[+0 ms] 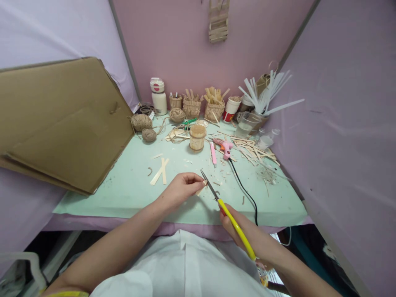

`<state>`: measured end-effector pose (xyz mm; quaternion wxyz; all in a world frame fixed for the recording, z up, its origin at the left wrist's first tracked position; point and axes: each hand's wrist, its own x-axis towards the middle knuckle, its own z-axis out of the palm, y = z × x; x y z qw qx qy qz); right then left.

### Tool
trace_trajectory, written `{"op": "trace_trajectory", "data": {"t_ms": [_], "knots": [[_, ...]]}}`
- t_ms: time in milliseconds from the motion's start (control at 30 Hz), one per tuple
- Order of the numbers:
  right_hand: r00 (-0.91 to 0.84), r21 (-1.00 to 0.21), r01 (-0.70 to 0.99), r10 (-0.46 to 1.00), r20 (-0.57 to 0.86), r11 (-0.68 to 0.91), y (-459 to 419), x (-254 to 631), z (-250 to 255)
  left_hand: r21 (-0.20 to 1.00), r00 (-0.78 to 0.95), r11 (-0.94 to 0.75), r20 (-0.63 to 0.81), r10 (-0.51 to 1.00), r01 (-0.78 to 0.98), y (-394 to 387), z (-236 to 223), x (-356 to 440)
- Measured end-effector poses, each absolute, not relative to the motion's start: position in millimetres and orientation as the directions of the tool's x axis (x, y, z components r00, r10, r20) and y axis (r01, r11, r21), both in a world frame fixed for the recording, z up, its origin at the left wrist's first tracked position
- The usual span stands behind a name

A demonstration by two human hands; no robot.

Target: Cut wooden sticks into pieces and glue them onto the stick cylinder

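Centrally, one slatted wooden cup point(197, 139) stood upright on the pale green tabletop point(123, 194).

Hands, two, both occupied, on the near side of the cup. Left hand point(184, 187): thumb and fingers pinched around a short wood piece point(200, 192), held well apart from the cup on its near side. Right hand point(233, 225): wrapped around the yellow handle of the slim-bladed snips point(227, 212), near and to the right of the cup. The metal blades pointed toward the cup and crossed close by the wood piece; contact could not be told.

Just right of the cup: one pink utility knife point(213, 153); one pink hot glue gun point(227, 149) with black cord point(239, 181). Farther right: loose wooden sticks point(256, 150), heaped.

Near left of the cup: two flat wooden strips point(160, 172), crossed. Farther left: two twine balls point(141, 122), beyond them one large cardboard sheet point(62, 123).

Behind the cup: one green-handled tool point(189, 121); two stick-filled baskets point(214, 111). Behind left: one white-lidded bottle point(159, 102). Behind right: one red-and-white paper cup point(231, 109); one clear plastic cup point(244, 130); a bunch of translucent white sticks point(269, 99).
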<state>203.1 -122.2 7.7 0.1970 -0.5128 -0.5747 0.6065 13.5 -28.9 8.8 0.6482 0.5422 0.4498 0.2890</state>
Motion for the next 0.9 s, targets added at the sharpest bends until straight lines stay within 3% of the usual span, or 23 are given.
{"op": "trace_trajectory", "data": {"t_ms": [200, 467, 900], "knots": [[-0.351, -0.901, 0.382, 0.87, -0.347, -0.205, -122.9, 203.7, 5.6, 0.96, 0.429, 0.257, -0.278, 0.859, 0.109, -29.3, 9.6, 15.0], [-0.417, -0.91, 0.343, 0.831, -0.369, -0.232, -122.8, 203.1, 8.9, 0.965, 0.441, 0.244, -0.26, 0.859, 0.095, -29.7, 5.0, 15.2], [-0.376, -0.896, 0.313, 0.825, -0.422, -0.315, -124.7, 201.9, 8.0, 0.966, 0.437, 0.256, -0.247, 0.865, 0.039, -32.1, 7.9, 16.7]]}}
